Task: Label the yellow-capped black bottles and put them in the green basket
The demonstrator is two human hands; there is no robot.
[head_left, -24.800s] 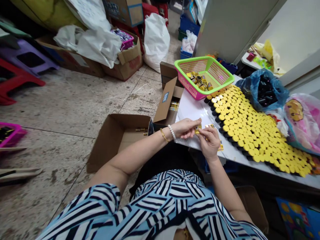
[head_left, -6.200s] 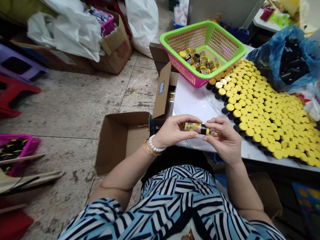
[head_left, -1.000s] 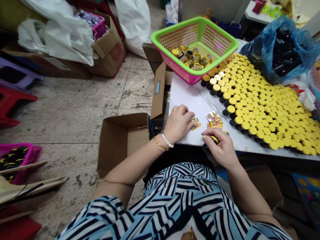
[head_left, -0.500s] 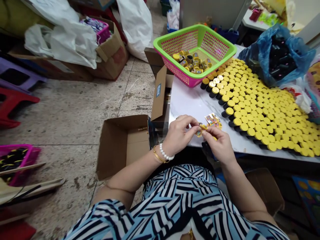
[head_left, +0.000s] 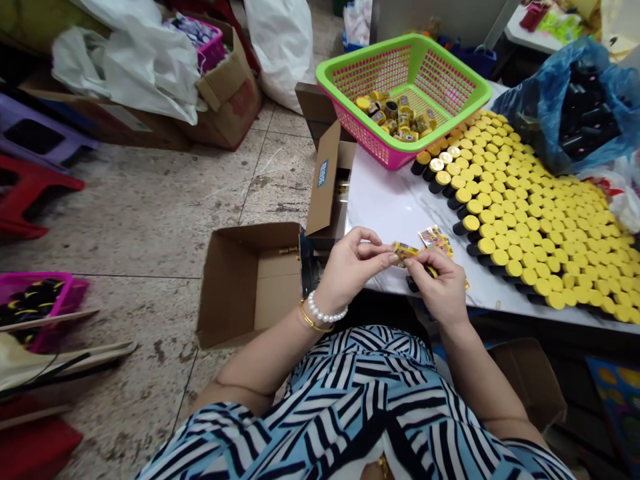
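Between my two hands is a small yellow printed label (head_left: 405, 251), flat and thin-looking. My left hand (head_left: 356, 265) pinches its left end between thumb and finger. At its right end, my right hand (head_left: 440, 283) pinches it too. Just behind my right fingers, a stack of similar printed labels (head_left: 436, 239) lies on the white table (head_left: 385, 210). A black bottle with a yellow cap (head_left: 414, 283) is partly hidden by my right hand at the table's edge. To the right stand many black bottles with yellow caps (head_left: 530, 220), packed close together.
A green-and-pink basket (head_left: 403, 87) with labelled yellow pieces stands at the table's back left corner. Behind the bottles sits a blue plastic bag (head_left: 540, 100) of black pieces. An open cardboard box (head_left: 230, 287) is on the floor left of me, with another box (head_left: 325, 180) against the table.
The label between my hands now shows flatter and wider, and my fingertips are slightly farther apart. The whole view has shifted a little.
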